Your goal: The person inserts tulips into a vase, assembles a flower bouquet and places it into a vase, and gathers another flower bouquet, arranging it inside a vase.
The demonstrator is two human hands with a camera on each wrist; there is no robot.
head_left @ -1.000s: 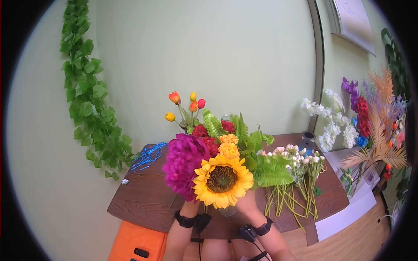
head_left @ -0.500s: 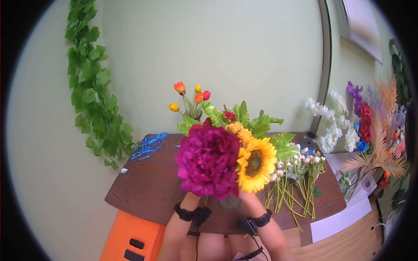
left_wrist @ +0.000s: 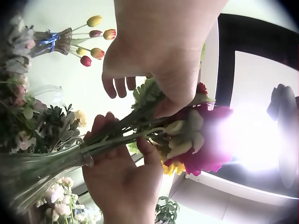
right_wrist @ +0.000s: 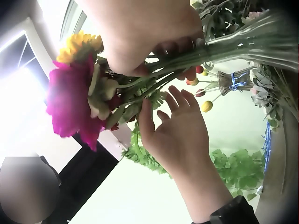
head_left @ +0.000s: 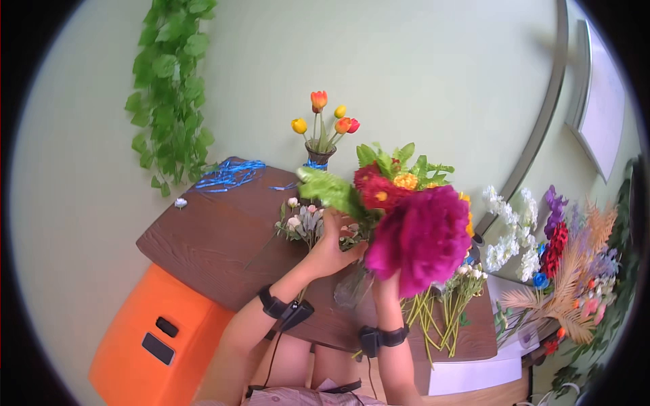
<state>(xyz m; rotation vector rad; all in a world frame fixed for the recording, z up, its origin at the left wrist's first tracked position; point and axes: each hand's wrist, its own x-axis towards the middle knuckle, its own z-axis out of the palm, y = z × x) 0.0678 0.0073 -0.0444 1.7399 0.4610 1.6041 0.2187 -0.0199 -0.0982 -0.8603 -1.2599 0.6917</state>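
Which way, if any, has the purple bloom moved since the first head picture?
Yes, the purple bloom has shifted right relative to the tulip vase in the head view.

Left forearm [head_left: 247,321] and right forearm [head_left: 395,355] cross the table [head_left: 217,237]'s near edge; the left hand [head_left: 328,256] has fingers loosely bent, the right hand [left_wrist: 124,179] (mostly hidden in the head view) curls its fingers.

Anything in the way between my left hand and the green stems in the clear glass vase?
Nothing visible stands between your open left hand and the green stems; your right hand curls around them from the opposite side.
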